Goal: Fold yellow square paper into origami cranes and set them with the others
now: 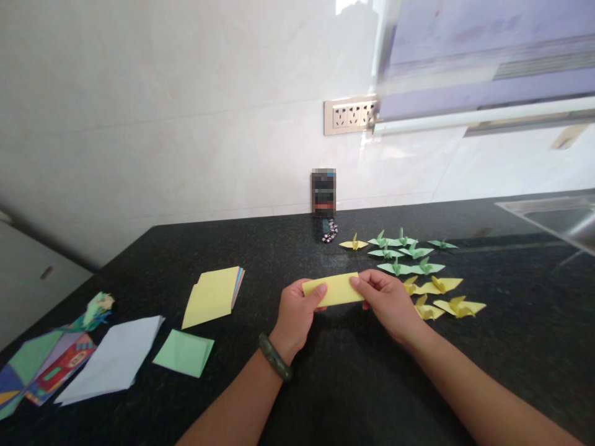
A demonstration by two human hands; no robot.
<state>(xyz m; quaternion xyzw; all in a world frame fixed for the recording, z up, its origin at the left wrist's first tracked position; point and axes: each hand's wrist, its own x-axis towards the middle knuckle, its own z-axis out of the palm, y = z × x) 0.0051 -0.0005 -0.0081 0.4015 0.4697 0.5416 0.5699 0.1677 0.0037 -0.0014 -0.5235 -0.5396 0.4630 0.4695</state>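
A yellow sheet of origami paper [338,291], folded into a long rectangle, is held level above the dark countertop. My left hand [300,313] pinches its left end, thumb on the front face. At the right end my right hand [383,300] grips it the same way, with the fingers behind mostly hidden. Just past my right hand stand several yellow paper cranes [458,306], partly covered by it. Behind those are several green paper cranes [397,266], and a single yellow crane [354,243] sits farther left.
To the left lie a stack of coloured paper [211,297], yellow on top, a folded green paper [185,353], white sheets [114,356] and a colourful packet [62,368]. A phone [323,193] leans on the wall by a beaded string [330,231]. A sink [558,217] is at right.
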